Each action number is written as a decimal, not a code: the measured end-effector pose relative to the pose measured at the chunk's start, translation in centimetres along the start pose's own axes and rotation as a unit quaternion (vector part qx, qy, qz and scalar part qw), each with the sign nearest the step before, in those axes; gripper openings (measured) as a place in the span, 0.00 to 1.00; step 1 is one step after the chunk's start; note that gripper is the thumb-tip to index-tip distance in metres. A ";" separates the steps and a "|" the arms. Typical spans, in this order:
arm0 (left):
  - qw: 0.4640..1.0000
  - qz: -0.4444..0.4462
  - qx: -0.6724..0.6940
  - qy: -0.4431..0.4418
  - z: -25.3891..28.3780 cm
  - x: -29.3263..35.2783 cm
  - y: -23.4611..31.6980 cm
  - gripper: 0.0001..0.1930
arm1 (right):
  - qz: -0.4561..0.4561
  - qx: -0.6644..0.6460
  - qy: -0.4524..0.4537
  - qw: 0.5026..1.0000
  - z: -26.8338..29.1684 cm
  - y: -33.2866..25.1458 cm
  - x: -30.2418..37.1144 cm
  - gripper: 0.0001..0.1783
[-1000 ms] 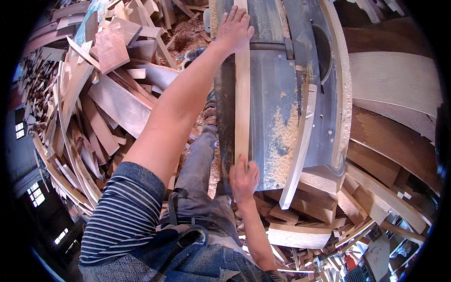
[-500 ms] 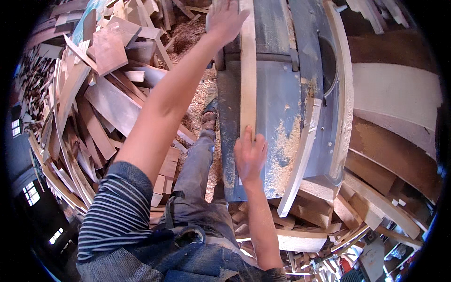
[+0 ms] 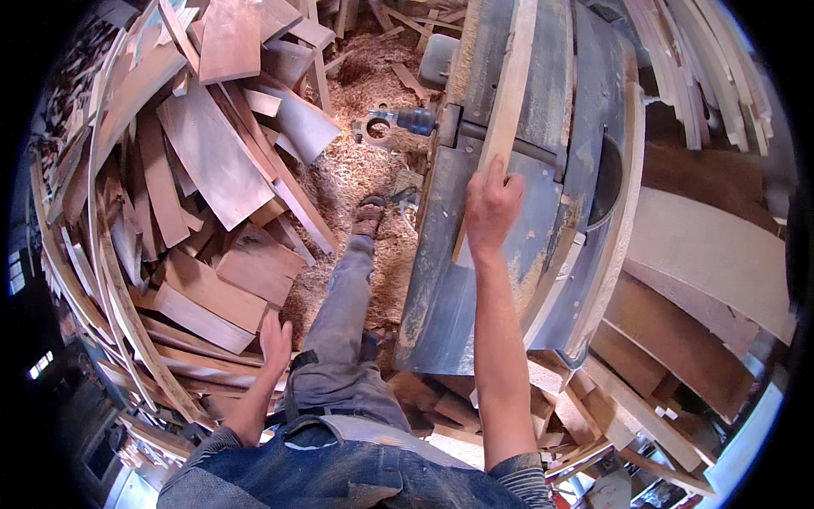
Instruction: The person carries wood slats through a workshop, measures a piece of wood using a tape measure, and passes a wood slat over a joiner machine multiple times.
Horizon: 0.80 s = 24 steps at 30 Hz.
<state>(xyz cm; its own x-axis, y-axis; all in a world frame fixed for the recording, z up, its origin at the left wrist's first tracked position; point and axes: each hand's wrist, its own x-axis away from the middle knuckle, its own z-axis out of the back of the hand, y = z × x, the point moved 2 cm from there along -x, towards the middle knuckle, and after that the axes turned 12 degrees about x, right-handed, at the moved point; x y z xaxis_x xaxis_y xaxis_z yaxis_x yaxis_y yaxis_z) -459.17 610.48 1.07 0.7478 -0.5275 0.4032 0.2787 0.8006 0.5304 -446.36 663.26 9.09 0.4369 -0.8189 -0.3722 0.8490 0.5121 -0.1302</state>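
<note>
1. Across the grey metal bed (image 3: pixel 441 314) of a machine, a long pale wooden strip (image 3: pixel 511 85) is laid lengthwise, and the dark crosswise gap (image 3: pixel 536 151) in the bed is spanned by it.
2. Beyond the gap, a long stretch of the strip is seen over the farther part of the bed; its far end is cut off by the upper edge of the view, so the full length cannot be told.
3. Short of the gap, the near end is seen on the closer part of the bed. From this lie, the crossing is judged to be partly done, with that near portion left; how finished the wood is cannot be made out.
4. Under the right hand (image 3: pixel 494 208), the strip is touched near its closer end: the index finger is laid forward along the top and the other fingers are curled. Whether the wood is gripped or only pressed cannot be told. The strip is extended ahead of the hand, and its near end is shown just left of the wrist.
5. By the heaped boards (image 3: pixel 212 161), well apart from the strip, the left hand (image 3: pixel 275 343) is held with fingers loosely extended; nothing is seen grasped in it.
</note>
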 end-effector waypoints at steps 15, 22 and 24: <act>0.989 0.132 0.027 -0.057 -5.0 2.1 -6.9 0.28 | 0.023 0.024 0.036 0.999 -6.7 1.3 -13.8 0.21; 0.971 0.206 0.031 -0.113 -4.1 -0.9 -5.9 0.29 | 0.032 0.037 0.054 0.997 -9.3 1.8 -19.0 0.21; 0.970 0.213 0.027 -0.116 -4.0 -2.0 -5.8 0.30 | 0.029 0.042 0.065 0.997 -10.0 1.9 -20.3 0.20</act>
<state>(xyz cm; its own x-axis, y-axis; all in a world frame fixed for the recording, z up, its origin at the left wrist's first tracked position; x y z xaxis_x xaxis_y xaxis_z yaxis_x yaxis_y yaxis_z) -459.87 608.01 -5.75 0.6313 -0.2057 0.7477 -0.0629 0.9474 0.3138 -456.63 683.47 7.19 0.4482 -0.7452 -0.4938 0.8476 0.5297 -0.0301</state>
